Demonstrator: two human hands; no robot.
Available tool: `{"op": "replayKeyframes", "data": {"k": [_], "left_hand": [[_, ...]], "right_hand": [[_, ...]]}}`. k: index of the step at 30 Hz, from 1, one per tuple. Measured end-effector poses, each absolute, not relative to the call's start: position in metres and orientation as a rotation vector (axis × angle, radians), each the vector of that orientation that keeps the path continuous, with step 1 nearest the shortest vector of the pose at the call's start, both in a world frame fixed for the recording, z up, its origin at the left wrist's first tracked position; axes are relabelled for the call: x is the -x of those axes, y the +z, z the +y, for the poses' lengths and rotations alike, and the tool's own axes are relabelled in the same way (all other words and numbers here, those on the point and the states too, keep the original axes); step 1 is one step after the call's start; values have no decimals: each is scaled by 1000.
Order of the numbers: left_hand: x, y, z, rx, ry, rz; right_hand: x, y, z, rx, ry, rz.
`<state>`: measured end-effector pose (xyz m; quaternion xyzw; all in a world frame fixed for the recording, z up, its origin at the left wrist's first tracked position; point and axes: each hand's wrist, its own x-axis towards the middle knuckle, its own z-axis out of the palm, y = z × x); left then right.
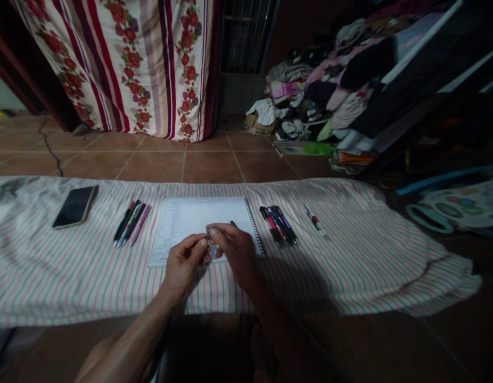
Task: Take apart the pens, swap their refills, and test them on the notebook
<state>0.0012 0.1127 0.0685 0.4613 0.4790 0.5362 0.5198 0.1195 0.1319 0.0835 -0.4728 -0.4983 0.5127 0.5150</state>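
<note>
My left hand [186, 263] and my right hand [236, 250] meet over an open spiral notebook [206, 207] with printed lines and text on its page. The fingertips of both hands pinch together at a small dark piece [208, 234], mostly covered by the fingers. Past the knuckles of my right hand sticks out the dark end of what looks like a pen [232, 223]; its middle is hidden in that hand. My left thumb and forefinger are closed at the small piece, whose kind I cannot make out.
Several pens [130, 223] lie left of the notebook, several more pens [279, 226] to its right. A single patterned pen [315, 221] lies farther right. A phone [75, 206] rests at the left on the striped cloth [358, 255]. Beyond are a floral curtain [150, 69] and piled clothes [318, 90].
</note>
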Motion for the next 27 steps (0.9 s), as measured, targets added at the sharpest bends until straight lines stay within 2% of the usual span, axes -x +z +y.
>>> {"op": "replayKeyframes", "data": {"k": [20, 27], "left_hand": [[-1, 73, 113, -1092, 1311, 1171], [5, 73, 112, -1071, 1317, 1197]], "right_hand": [[-129, 88, 137, 1124, 1222, -1253], [-189, 82, 161, 1395, 859, -1063]]}}
